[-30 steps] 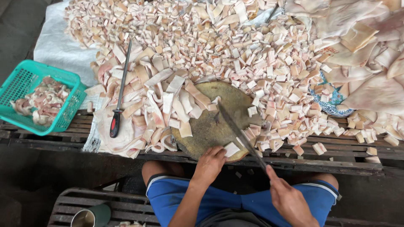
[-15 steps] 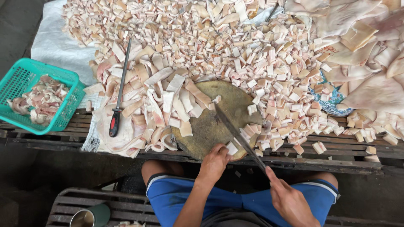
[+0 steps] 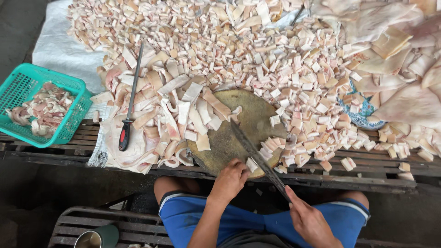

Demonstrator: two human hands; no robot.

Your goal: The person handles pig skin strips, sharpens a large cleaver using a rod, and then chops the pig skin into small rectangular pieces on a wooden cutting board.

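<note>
Beside knife (image 3: 257, 156), meat heaps (image 3: 257, 59).

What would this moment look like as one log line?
right hand: holds long knife | left hand: on round chopping block edge | cut piece beside blade

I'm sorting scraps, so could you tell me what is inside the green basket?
The green basket holds a loose heap of pinkish-white meat trimmings; its floor beneath them is hidden.

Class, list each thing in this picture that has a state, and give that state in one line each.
Left hand: resting on the round board's near edge.
Right hand: gripping the knife handle.
Knife: blade lying across the round board.
Sharpening rod: lying unused on the strips.
Green basket: partly filled with scraps.
</note>
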